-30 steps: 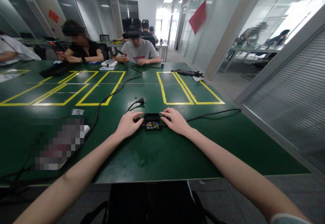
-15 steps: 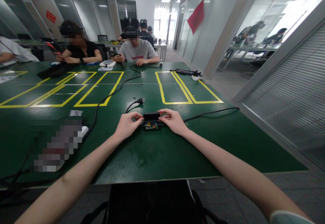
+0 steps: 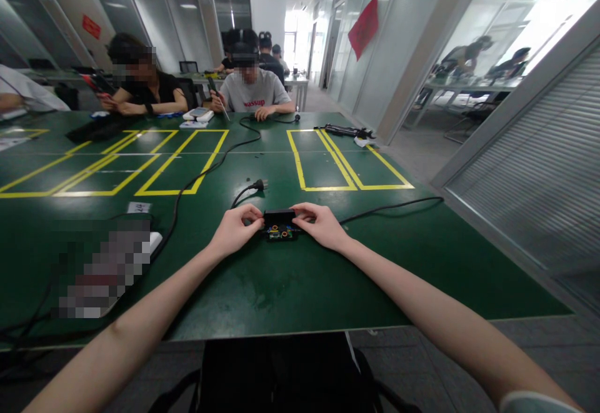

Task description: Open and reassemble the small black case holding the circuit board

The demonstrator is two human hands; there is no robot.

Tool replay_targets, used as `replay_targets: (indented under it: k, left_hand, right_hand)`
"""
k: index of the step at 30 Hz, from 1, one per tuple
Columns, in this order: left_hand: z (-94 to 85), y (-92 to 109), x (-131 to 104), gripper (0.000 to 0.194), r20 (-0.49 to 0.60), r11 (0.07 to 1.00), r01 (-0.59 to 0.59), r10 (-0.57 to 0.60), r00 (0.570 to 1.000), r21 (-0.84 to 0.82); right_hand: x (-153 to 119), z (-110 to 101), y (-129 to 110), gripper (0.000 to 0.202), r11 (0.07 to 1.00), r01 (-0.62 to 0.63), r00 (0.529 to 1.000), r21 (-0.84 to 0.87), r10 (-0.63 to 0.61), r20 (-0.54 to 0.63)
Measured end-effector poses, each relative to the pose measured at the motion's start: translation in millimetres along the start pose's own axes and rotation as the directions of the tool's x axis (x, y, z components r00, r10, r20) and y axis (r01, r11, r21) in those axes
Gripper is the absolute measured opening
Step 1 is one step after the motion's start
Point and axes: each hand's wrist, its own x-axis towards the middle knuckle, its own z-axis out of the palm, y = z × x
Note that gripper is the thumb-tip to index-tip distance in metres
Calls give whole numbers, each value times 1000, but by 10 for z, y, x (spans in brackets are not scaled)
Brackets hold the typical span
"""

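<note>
Between my hands is a black plastic cover (image 3: 280, 215), tilted above a black-edged circuit board (image 3: 281, 232) with orange ring-shaped parts. My left hand (image 3: 237, 228) pinches the cover's left end between thumb and fingers. At the other end, my right hand (image 3: 320, 225) grips the cover the same way. The cover is at the board's far side; whether the two touch is hard to make out. Just beyond my left hand lies a black power plug (image 3: 257, 185) on its cord. Another black cord (image 3: 394, 209) runs off to the right from behind my right hand.
A long black cable (image 3: 187, 189) crosses the green table (image 3: 356, 294). At left lies a blurred-out, white-edged object (image 3: 110, 272), with a small paper label (image 3: 139, 207) beyond it. A folded black tripod-like item (image 3: 345, 132) lies far right. Co-workers sit across the table.
The cover in my hands has tipped slightly, showing more of its smooth black face. My hands stay almost in place. A co-worker opposite has raised a hand holding a dark object.
</note>
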Motion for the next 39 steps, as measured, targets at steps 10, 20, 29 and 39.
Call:
replay_targets:
  k: [10, 20, 29, 39]
  left_hand:
    - [-38, 93, -7, 40, 38, 1000, 13, -13, 999, -1]
    - [-10, 104, -49, 22, 113, 994, -89, 82, 990, 59]
    - [7, 26, -42, 30, 237, 955, -210, 159, 958, 208]
    - [22, 103, -55, 39, 321, 859, -266, 127, 939, 437]
  right_hand:
    - [-58, -109, -117, 16, 957, 239, 966, -163, -218, 138]
    - [-95, -164, -230, 14, 917, 327, 924, -228, -261, 279]
    - [-108, -120, -199, 35, 919, 256, 940, -301, -164, 299]
    - [-139, -115, -259, 33, 880, 373, 904, -293, -275, 326]
